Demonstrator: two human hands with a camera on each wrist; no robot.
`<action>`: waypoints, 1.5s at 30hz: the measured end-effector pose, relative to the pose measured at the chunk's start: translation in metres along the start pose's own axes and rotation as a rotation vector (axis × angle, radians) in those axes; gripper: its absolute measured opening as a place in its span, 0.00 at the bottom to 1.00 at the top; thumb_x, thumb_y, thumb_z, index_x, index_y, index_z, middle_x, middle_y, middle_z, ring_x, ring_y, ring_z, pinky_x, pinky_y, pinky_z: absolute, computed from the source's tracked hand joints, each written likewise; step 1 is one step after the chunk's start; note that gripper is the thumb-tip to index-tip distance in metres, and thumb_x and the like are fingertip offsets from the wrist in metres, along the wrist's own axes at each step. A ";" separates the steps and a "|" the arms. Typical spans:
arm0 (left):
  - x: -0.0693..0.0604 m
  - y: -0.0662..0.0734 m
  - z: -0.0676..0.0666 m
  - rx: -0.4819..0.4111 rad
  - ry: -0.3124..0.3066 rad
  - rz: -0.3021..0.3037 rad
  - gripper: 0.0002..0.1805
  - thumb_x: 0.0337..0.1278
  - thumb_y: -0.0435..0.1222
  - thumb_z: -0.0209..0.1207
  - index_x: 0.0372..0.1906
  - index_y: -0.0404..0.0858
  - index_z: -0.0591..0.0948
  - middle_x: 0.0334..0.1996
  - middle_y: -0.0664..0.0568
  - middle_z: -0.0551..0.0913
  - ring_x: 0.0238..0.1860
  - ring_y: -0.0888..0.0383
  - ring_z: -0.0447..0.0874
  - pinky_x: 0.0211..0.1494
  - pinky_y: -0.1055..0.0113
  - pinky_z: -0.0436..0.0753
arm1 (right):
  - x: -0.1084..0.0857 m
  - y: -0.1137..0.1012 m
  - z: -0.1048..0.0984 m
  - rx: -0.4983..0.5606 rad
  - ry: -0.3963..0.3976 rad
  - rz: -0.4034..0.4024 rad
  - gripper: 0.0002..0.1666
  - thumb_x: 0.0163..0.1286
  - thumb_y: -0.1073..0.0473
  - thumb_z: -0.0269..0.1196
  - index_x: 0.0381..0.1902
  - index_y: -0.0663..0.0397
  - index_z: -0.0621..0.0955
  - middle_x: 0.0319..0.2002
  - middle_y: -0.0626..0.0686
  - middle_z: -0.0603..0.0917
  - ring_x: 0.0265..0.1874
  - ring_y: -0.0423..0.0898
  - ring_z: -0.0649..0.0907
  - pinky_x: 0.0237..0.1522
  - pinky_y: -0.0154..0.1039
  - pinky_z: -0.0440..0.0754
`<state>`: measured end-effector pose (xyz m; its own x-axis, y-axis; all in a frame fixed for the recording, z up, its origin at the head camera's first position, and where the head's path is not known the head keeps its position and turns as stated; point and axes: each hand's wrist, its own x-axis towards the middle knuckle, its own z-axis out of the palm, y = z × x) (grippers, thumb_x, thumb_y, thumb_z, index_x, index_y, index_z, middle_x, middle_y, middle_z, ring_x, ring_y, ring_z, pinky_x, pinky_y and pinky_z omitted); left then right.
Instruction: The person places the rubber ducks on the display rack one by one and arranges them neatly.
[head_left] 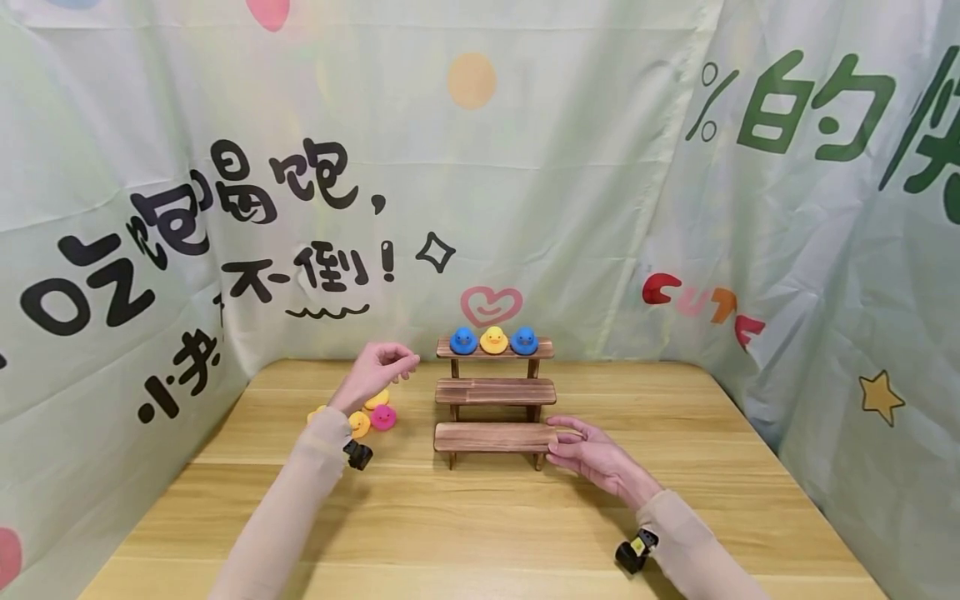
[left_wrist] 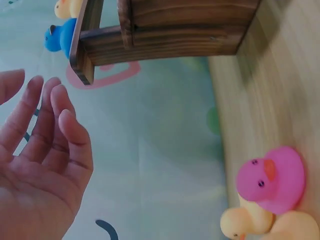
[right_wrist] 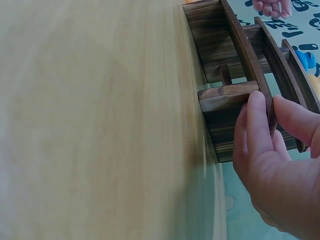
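A wooden three-step shelf point(head_left: 491, 436) stands on the table, with a blue duck point(head_left: 463, 341), a yellow duck point(head_left: 494, 340) and another blue duck point(head_left: 525, 341) in a row on its top board. My right hand point(head_left: 596, 461) pinches the right end of the lowest board; the right wrist view shows the thumb on one face and fingers point(right_wrist: 258, 122) on the other. Left of the shelf, near its top board, my left hand point(head_left: 377, 372) hovers with loosely bent fingers and nothing in them. Below that hand lie a pink duck point(head_left: 383, 417) and several yellow ducks point(head_left: 359, 425), partly hidden by the wrist.
A pale printed cloth point(head_left: 562, 167) hangs behind the table and along both sides. The wood-grain table point(head_left: 480, 533) stretches in front of the shelf. Small black cameras are strapped to the left wrist point(head_left: 358, 455) and the right wrist point(head_left: 636, 552).
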<state>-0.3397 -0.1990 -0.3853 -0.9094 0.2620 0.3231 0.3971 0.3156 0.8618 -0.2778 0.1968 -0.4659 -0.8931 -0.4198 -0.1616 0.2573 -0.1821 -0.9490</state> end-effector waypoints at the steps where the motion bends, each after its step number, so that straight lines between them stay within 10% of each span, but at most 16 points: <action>1: -0.001 -0.001 -0.001 0.005 -0.005 -0.007 0.12 0.64 0.43 0.63 0.37 0.37 0.84 0.29 0.48 0.83 0.31 0.49 0.79 0.33 0.66 0.80 | 0.000 0.000 0.000 -0.002 -0.002 -0.001 0.34 0.69 0.74 0.58 0.70 0.68 0.60 0.44 0.54 0.71 0.40 0.42 0.83 0.53 0.38 0.83; 22: -0.030 -0.040 -0.027 0.137 -0.104 -0.166 0.14 0.62 0.41 0.64 0.48 0.37 0.84 0.48 0.40 0.86 0.47 0.53 0.84 0.50 0.60 0.82 | 0.000 -0.001 -0.002 -0.012 0.001 0.002 0.34 0.69 0.73 0.58 0.70 0.67 0.60 0.44 0.54 0.71 0.40 0.42 0.82 0.53 0.37 0.83; 45: -0.045 -0.074 -0.025 0.233 -0.097 -0.260 0.21 0.56 0.34 0.67 0.54 0.30 0.80 0.51 0.40 0.84 0.52 0.47 0.81 0.55 0.54 0.81 | 0.001 0.001 0.000 -0.012 0.012 0.002 0.33 0.68 0.74 0.58 0.70 0.67 0.62 0.42 0.54 0.71 0.40 0.43 0.83 0.53 0.39 0.83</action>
<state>-0.3313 -0.2565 -0.4535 -0.9722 0.2272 0.0562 0.1814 0.5797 0.7944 -0.2780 0.1959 -0.4668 -0.8971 -0.4092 -0.1666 0.2546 -0.1705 -0.9519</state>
